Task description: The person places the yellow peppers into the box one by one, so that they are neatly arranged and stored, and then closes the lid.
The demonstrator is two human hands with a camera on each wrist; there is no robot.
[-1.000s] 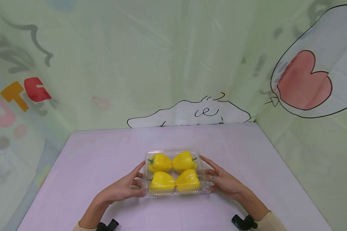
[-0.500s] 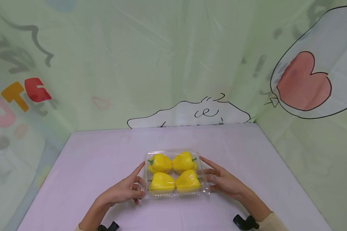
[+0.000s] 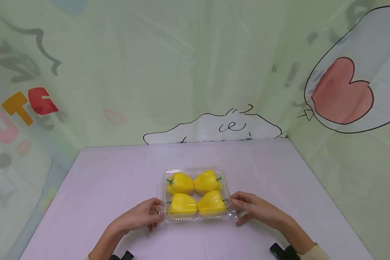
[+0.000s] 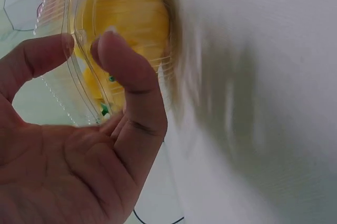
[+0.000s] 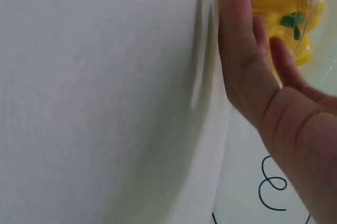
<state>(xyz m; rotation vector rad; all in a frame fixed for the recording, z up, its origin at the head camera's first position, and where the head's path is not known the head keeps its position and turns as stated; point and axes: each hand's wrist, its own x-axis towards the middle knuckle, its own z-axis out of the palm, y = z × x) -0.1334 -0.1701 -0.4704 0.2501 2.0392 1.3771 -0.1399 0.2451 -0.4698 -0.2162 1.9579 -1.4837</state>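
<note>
Box: a clear plastic box [image 3: 196, 195] with its lid down sat on the lilac desk [image 3: 100, 187], near the front edge and about midway across.
Contents: four yellow peppers [image 3: 181, 183] lay two by two inside, green stems pointing outward to the left and right.
Long axis: the box ran left to right across the person's front, short sides facing the hands.
Left hand: the left hand [image 3: 139, 216] was at the near left corner, fingers [image 4: 124, 71] curled onto the rim and thumb opposite, pinching the plastic edge.
Right hand: the right hand [image 3: 258, 209] was at the near right corner, fingers [image 5: 239, 40] bent against the box's side; whether it truly gripped the rim could not be told for certain, but it looked like a hold.
Relation: the box lay between the two hands, both touching it, neither nearer than the other.
Backdrop: a pale green sheet [image 3: 195, 72] with cartoon drawings hung behind and to both sides.
</note>
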